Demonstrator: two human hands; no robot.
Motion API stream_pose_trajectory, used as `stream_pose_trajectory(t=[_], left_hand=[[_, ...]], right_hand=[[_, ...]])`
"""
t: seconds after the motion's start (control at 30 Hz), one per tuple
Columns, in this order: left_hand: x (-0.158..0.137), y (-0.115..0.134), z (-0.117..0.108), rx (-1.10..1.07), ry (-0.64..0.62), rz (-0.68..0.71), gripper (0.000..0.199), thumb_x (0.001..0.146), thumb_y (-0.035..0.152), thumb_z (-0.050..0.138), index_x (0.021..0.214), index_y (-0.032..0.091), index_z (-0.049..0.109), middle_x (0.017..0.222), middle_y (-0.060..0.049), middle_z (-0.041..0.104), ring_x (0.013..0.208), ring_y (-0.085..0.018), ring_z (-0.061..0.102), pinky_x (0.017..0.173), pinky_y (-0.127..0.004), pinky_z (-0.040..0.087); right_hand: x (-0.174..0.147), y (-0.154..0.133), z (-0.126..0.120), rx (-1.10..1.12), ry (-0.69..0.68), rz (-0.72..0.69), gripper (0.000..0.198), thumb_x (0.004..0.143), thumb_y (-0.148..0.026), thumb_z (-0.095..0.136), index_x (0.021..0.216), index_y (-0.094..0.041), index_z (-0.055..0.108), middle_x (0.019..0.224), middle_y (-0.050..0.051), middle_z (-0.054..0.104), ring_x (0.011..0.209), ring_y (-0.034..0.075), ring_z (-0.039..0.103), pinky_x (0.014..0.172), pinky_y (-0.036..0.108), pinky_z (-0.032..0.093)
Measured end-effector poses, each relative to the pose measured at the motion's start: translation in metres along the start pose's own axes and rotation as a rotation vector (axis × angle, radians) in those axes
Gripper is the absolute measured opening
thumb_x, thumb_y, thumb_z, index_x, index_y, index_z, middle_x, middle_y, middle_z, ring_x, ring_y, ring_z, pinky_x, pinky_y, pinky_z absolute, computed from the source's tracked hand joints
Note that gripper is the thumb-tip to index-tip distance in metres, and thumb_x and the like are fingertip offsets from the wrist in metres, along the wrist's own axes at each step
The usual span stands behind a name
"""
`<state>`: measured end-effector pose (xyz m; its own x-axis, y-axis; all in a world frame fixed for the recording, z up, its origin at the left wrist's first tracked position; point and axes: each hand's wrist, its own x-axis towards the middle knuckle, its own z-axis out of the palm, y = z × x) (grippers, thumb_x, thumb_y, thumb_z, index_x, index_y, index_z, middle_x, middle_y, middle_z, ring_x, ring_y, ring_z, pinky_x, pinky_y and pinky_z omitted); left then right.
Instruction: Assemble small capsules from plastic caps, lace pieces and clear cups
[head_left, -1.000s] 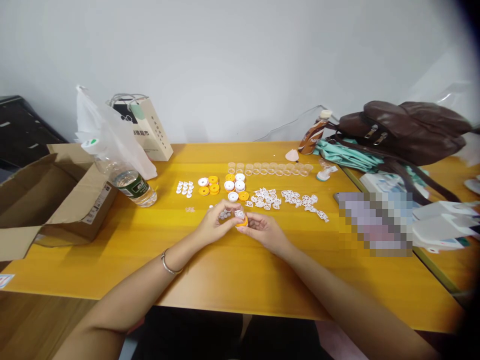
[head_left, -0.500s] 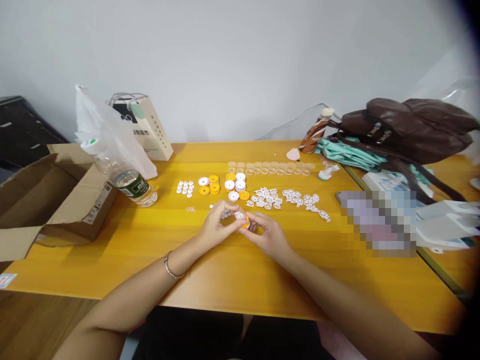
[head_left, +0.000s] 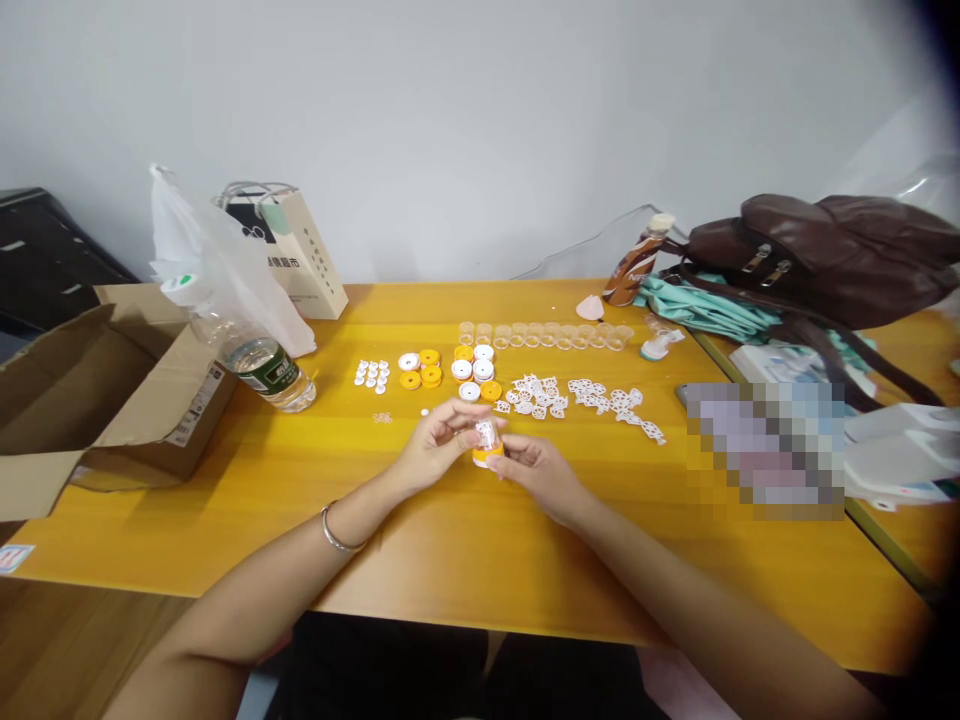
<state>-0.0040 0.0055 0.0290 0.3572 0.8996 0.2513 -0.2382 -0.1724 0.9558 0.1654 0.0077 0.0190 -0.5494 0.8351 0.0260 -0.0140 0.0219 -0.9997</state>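
Between my two hands is a small clear cup on an orange and white base (head_left: pixel 488 455), with white pieces showing inside it. The fingers of my left hand (head_left: pixel 439 447) close on its clear upper part. My right hand (head_left: pixel 541 474) pinches the base from the other side. Just beyond them lie orange and white discs (head_left: pixel 470 391), some stacked. White openwork pieces (head_left: pixel 538 395) are spread to the right of the discs, with more openwork pieces (head_left: pixel 619 402) farther right. Small white parts (head_left: pixel 370 376) stand in rows at the left, and tiny rings (head_left: pixel 382 418) lie nearer me.
A row of clear cups (head_left: pixel 555 337) stands behind the discs. On the left are an open cardboard box (head_left: pixel 142 400), a water bottle (head_left: pixel 270 372) and a paper bag (head_left: pixel 300 255). A brown bottle (head_left: pixel 634 268), a brown bag (head_left: pixel 825 255) and a blurred-out flat object (head_left: pixel 765 450) occupy the right.
The clear cup and its base have turned upright between my hands, so its side shows more. My left fingers have shifted on it; both hands keep hold.
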Motion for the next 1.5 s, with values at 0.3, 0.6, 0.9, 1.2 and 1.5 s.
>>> stream_pose_trajectory(t=[0.3, 0.6, 0.9, 1.2, 1.5], left_hand=[[-0.0019, -0.0086, 0.0102, 0.242, 0.251, 0.082, 0.028, 0.07, 0.025, 0.07, 0.085, 0.017, 0.048, 0.081, -0.001, 0.062, 0.074, -0.011, 0.057, 0.076, -0.026, 0.043], [-0.0012, -0.0028, 0.0016, -0.09, 0.028, -0.055, 0.028, 0.082, 0.035, 0.057, 0.104, 0.018, 0.056, 0.102, -0.007, 0.06, 0.093, -0.018, 0.056, 0.082, -0.029, 0.043], [0.001, -0.0044, 0.0074, -0.266, 0.06, -0.089, 0.049, 0.072, 0.043, 0.066, 0.113, 0.022, 0.049, 0.104, -0.007, 0.061, 0.094, -0.02, 0.058, 0.085, -0.033, 0.042], [-0.0001, -0.0058, 0.0063, -0.296, 0.057, -0.134, 0.048, 0.074, 0.046, 0.063, 0.112, 0.022, 0.046, 0.098, -0.009, 0.066, 0.092, -0.021, 0.062, 0.078, -0.032, 0.046], [-0.0013, -0.0077, 0.0082, -0.327, 0.016, -0.146, 0.046, 0.074, 0.042, 0.065, 0.11, 0.022, 0.044, 0.112, -0.011, 0.062, 0.104, -0.022, 0.058, 0.086, -0.036, 0.044]], right_hand=[[-0.0045, -0.0013, 0.0024, -0.467, 0.216, -0.173, 0.016, 0.075, -0.033, 0.059, 0.071, -0.018, 0.058, 0.061, -0.002, 0.044, 0.058, 0.011, 0.042, 0.057, 0.024, 0.035], [-0.001, -0.0017, 0.0027, 0.015, 0.024, 0.014, 0.022, 0.074, -0.038, 0.059, 0.071, -0.017, 0.058, 0.059, -0.003, 0.045, 0.057, 0.009, 0.04, 0.057, 0.024, 0.033], [-0.0012, -0.0032, 0.0033, 0.027, 0.041, 0.032, 0.026, 0.072, -0.042, 0.062, 0.08, -0.017, 0.062, 0.064, -0.004, 0.047, 0.057, 0.009, 0.038, 0.057, 0.024, 0.032], [-0.0016, -0.0017, 0.0042, 0.031, 0.065, 0.024, 0.027, 0.072, -0.039, 0.063, 0.087, -0.017, 0.064, 0.073, 0.0, 0.055, 0.065, 0.012, 0.047, 0.065, 0.027, 0.039], [-0.002, -0.0018, 0.0051, 0.013, 0.081, -0.007, 0.023, 0.072, -0.036, 0.062, 0.087, -0.017, 0.064, 0.076, 0.001, 0.059, 0.071, 0.014, 0.052, 0.069, 0.028, 0.042]])
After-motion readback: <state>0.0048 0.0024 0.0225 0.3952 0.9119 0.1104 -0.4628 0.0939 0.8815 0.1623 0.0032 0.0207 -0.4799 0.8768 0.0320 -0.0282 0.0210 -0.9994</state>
